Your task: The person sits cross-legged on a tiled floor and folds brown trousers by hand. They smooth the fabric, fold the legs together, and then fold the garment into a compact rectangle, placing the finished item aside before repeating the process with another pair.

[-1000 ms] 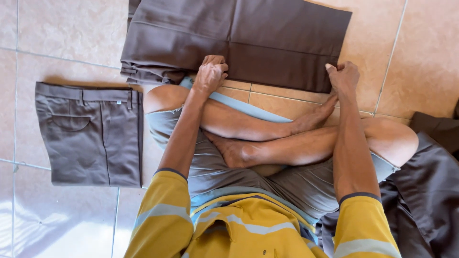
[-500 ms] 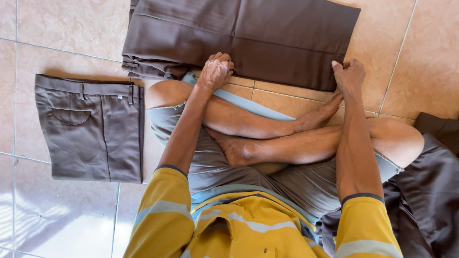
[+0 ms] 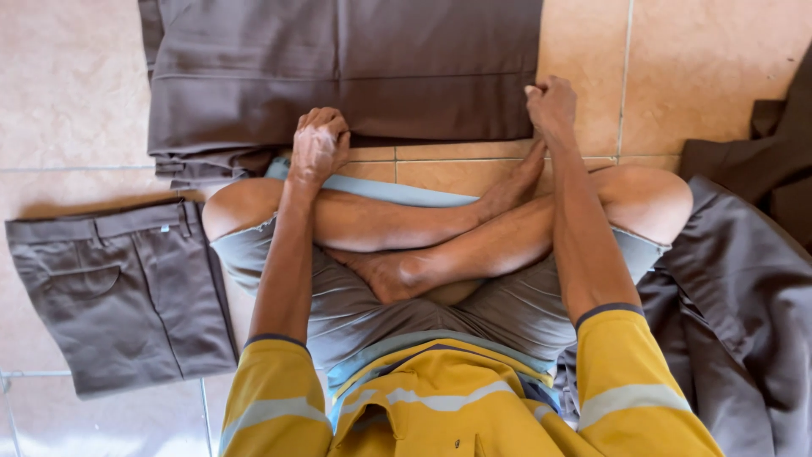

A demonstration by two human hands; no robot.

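I sit cross-legged on a tiled floor in a yellow striped shirt and grey shorts. In front of my knees lies a pair of brown trousers (image 3: 355,72), folded flat into a wide rectangle. My left hand (image 3: 319,144) is closed on the near edge of those trousers, towards their left end. My right hand (image 3: 551,106) is closed on the near right corner of the same trousers. Both arms reach straight out over my crossed legs.
A folded pair of brown trousers (image 3: 118,292) with waistband and pocket up lies on the floor at my left. More dark brown cloth (image 3: 744,288) is heaped at my right knee. Beige floor tiles (image 3: 719,59) show at the upper right.
The view has shifted, so the trousers ahead sit closer and further left in frame. Both hands have closed on the near edge of the trousers, where before the right hand's fingers lay looser.
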